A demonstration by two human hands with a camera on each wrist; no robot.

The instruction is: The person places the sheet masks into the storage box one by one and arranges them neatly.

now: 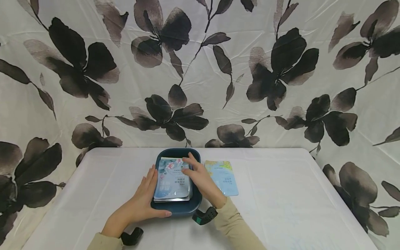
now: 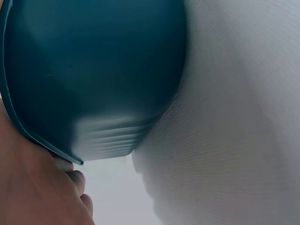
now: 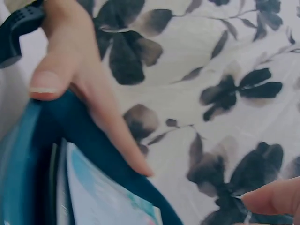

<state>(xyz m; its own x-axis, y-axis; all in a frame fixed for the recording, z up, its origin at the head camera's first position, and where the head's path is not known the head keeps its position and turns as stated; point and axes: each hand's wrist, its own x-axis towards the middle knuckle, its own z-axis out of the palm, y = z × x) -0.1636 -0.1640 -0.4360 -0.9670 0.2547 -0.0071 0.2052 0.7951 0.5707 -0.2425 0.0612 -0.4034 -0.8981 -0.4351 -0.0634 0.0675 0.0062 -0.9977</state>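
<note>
A dark blue plastic tub (image 1: pixel 184 209) stands on the table and holds a stack of flat packets, the top one a light blue packet (image 1: pixel 170 185) with pink flowers. My left hand (image 1: pixel 140 201) lies along the tub's left side, fingers fairly straight and thumb at the front rim. The right wrist view shows that left hand (image 3: pixel 79 61) spread over the tub's corner. Over the tub's right side is my right hand (image 1: pixel 203 178), fingertips at or just above the packet's right edge; contact cannot be told. One right fingertip (image 3: pixel 272 197) shows in the right wrist view.
A blue and yellow-green packet (image 1: pixel 226 182) lies flat on the table right of the tub, partly behind my right forearm. The table has a white cover (image 1: pixel 275 194). Behind it hangs a flowered cloth (image 1: pixel 234 90). Each wrist wears a black band.
</note>
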